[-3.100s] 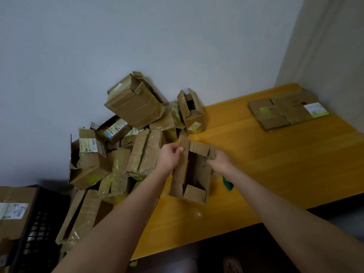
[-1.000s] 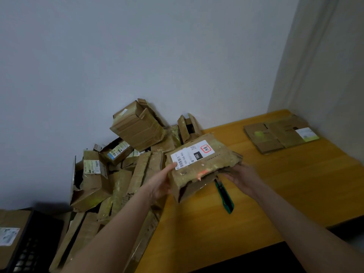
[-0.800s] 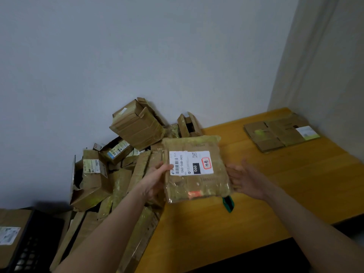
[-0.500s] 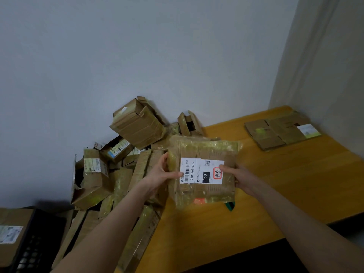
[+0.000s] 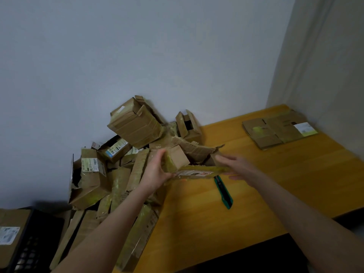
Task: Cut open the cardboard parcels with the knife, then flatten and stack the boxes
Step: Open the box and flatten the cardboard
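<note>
**Entry: opened box held over the table between both hands**

The cardboard box (image 5: 189, 156) is in the air just above the near-left part of the table (image 5: 266, 190), right beside the pile. It is tipped so that its white label (image 5: 195, 173) shows almost edge-on along the lower front edge. The top is open, with torn flaps standing up and back, and one flap folds over at the left end.

Your left hand (image 5: 157, 171) grips the left end of the box. The fingers curl up over that end and the thumb lies along the lower edge by the label.

Your right hand (image 5: 236, 166) is at the right end. The fingers reach out nearly straight along the upper side, and the thumb is spread apart beneath them. The hand is motion-blurred, so I cannot tell whether it pinches the edge or only touches it.

The knife (image 5: 224, 192), with a green and black handle, lies flat on the table just below the box and touches neither hand.

The pile of boxes (image 5: 122, 152) is heaped against the wall (image 5: 137, 56) at the table's left end. Some are open and some are crushed, and several long pieces slope down off the near edge.

The flattened boxes (image 5: 275, 131) lie stacked in the far right corner of the table, well apart from the box you hold.

A black crate (image 5: 33, 245) sits at the lower left, with a labelled carton against its left side
</note>
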{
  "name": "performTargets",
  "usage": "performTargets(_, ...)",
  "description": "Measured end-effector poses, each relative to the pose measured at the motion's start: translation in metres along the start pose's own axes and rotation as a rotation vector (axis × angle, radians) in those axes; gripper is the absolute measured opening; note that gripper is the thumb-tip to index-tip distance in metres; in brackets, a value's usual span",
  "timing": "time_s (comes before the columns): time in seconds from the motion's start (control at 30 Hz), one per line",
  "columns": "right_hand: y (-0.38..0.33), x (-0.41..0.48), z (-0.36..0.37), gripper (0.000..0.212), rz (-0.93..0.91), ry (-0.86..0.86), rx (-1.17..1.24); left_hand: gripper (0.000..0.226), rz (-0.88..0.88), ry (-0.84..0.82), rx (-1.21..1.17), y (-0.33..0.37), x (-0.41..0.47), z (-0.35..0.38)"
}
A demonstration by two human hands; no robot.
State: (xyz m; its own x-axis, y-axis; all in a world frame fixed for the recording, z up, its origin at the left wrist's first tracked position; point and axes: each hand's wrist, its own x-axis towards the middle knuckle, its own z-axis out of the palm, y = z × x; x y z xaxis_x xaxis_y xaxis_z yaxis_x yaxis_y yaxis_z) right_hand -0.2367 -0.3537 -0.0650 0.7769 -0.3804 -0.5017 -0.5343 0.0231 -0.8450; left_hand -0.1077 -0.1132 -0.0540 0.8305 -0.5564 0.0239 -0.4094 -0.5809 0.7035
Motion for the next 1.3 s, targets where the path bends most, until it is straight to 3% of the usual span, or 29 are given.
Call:
performTargets(0.1, -0.008, 0.001, 0.008, 0.082, 0.006, 0.105, -0.211, 0.087, 0.026, -0.044, 0.051, 0.006, -0.002, 0.001)
performTargets(0.2, -0.010, 0.002, 0.011, 0.053, -0.004, 0.138, -0.308, 0.092, 0.059, -0.049, 0.097, 0.007, -0.002, -0.001)
performTargets(0.33, -0.007, 0.005, 0.011, 0.036, 0.017, 0.203, -0.041, 0.108, -0.067, -0.148, 0.104, 0.002, 0.001, -0.004)
performTargets(0.43, -0.007, 0.008, 0.010, 0.036, 0.046, 0.248, 0.238, 0.116, -0.163, -0.339, -0.187, 0.005, 0.000, -0.006)
performTargets(0.53, -0.007, 0.007, 0.006, 0.037, 0.057, 0.262, 0.508, 0.109, -0.274, -0.414, -0.438, 0.010, -0.004, -0.007)
performTargets(0.6, -0.007, 0.006, 0.004, 0.034, 0.061, 0.257, 0.629, 0.096, -0.351, -0.410, -0.641, 0.015, -0.006, -0.008)
performTargets(0.67, -0.006, 0.004, 0.002, 0.035, 0.058, 0.264, 0.711, 0.068, -0.425, -0.346, -0.849, 0.023, -0.008, -0.008)
performTargets(0.73, -0.003, 0.004, 0.000, 0.038, 0.037, 0.267, 0.792, 0.053, -0.488, -0.271, -0.937, 0.027, -0.008, -0.007)
performTargets(0.87, -0.002, 0.002, 0.001, 0.037, -0.027, 0.210, 0.900, 0.093, -0.755, -0.145, -1.075, 0.024, 0.000, 0.002)
performTargets(1.03, -0.002, -0.004, 0.002, 0.030, -0.083, 0.108, 0.827, 0.109, -0.887, -0.097, -1.339, 0.014, 0.019, 0.002)
performTargets(1.13, 0.000, -0.006, 0.000, 0.031, -0.076, 0.025, 0.746, 0.096, -0.873, -0.193, -1.321, 0.008, 0.025, -0.009)
performTargets(1.3, 0.010, -0.006, -0.010, 0.031, -0.012, -0.101, 0.748, 0.067, -0.845, -0.230, -1.046, 0.005, 0.022, -0.018)
